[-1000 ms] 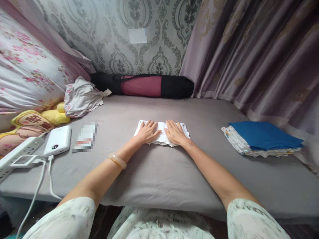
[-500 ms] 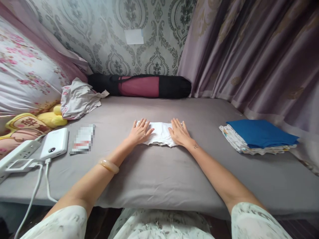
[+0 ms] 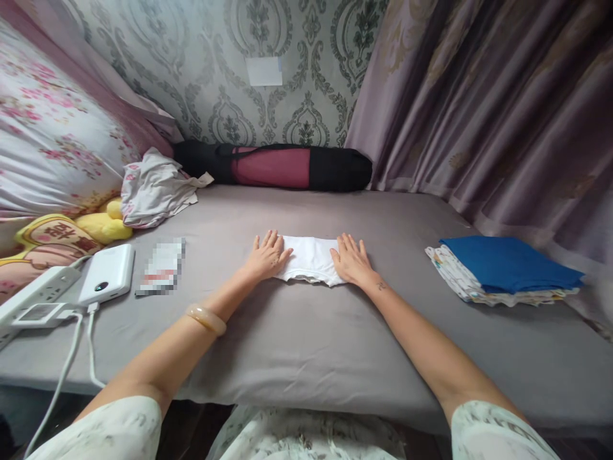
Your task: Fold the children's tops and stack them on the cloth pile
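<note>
Flattening soft white folded cloth, left hand and right hand splayed.

Perhaps Chinese characters, on yellow cushion, exact reading unclear

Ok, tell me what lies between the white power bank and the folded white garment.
In the head view, a pixelated packet lies nearest the power bank, then bare grey sheet, then the left hand, flat on the white garment.

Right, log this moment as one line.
left hand: flat on white cloth, left end | right hand: flat, right end | folded stack: right, untouched
</note>
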`<action>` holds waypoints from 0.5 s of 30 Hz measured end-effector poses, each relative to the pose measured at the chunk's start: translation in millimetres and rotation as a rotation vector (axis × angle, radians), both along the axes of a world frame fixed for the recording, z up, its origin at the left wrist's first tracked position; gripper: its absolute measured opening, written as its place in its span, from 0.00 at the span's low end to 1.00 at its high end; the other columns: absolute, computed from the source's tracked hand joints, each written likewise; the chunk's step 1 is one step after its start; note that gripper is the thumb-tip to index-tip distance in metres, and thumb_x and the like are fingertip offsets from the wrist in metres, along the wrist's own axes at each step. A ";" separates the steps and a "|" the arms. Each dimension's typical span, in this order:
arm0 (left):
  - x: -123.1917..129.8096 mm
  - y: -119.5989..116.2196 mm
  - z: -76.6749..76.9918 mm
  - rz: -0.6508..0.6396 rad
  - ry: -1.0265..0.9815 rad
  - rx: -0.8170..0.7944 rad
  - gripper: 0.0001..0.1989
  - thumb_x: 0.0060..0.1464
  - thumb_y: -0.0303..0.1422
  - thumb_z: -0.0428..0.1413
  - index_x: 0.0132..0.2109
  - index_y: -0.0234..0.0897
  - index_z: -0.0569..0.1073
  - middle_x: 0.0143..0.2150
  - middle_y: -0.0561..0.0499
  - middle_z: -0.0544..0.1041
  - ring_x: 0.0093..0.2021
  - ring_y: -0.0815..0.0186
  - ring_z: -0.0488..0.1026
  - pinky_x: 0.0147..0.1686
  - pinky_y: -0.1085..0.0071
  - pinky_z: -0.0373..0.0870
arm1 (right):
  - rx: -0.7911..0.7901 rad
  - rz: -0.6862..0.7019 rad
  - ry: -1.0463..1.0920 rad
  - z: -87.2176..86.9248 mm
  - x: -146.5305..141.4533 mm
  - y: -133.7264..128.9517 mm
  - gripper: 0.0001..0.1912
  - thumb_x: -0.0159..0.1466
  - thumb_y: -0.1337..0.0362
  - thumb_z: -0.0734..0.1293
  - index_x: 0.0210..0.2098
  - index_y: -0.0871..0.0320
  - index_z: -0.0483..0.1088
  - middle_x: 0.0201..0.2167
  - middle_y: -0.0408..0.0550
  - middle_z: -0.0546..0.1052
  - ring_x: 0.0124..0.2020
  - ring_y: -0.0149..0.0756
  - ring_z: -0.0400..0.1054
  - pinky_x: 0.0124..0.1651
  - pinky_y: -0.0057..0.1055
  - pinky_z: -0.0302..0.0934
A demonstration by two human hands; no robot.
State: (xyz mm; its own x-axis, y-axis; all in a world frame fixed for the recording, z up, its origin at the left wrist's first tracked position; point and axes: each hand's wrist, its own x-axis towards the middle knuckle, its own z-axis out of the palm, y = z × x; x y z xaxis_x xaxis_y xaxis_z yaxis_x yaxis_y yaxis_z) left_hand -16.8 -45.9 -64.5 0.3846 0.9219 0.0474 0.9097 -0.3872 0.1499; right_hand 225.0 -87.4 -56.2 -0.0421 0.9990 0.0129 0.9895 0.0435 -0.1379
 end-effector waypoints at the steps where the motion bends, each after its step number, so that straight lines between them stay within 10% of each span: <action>1: 6.7 -3.8 1.4 -0.011 -0.007 0.032 0.33 0.66 0.49 0.34 0.69 0.33 0.55 0.72 0.37 0.49 0.72 0.51 0.43 0.67 0.46 0.40 | 0.026 0.013 0.010 1.1 -6.4 -0.6 0.32 0.72 0.56 0.46 0.69 0.69 0.50 0.71 0.61 0.48 0.72 0.47 0.38 0.70 0.50 0.31; 15: 37.3 -22.3 -8.8 -0.155 -0.034 -0.012 0.32 0.67 0.46 0.34 0.70 0.32 0.52 0.73 0.38 0.48 0.72 0.51 0.41 0.67 0.47 0.40 | -0.008 0.050 0.101 -5.7 -36.4 -0.2 0.29 0.71 0.57 0.48 0.69 0.60 0.50 0.70 0.59 0.52 0.71 0.50 0.41 0.68 0.57 0.33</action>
State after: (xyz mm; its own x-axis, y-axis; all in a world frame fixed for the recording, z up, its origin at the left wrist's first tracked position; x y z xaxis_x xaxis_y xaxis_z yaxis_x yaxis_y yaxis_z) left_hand 20.5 -68.2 -73.2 0.5206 0.8522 0.0519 0.8336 -0.5205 0.1849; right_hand 188.6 -87.6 -61.9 -0.0909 0.9958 0.0119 0.9672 0.0911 -0.2371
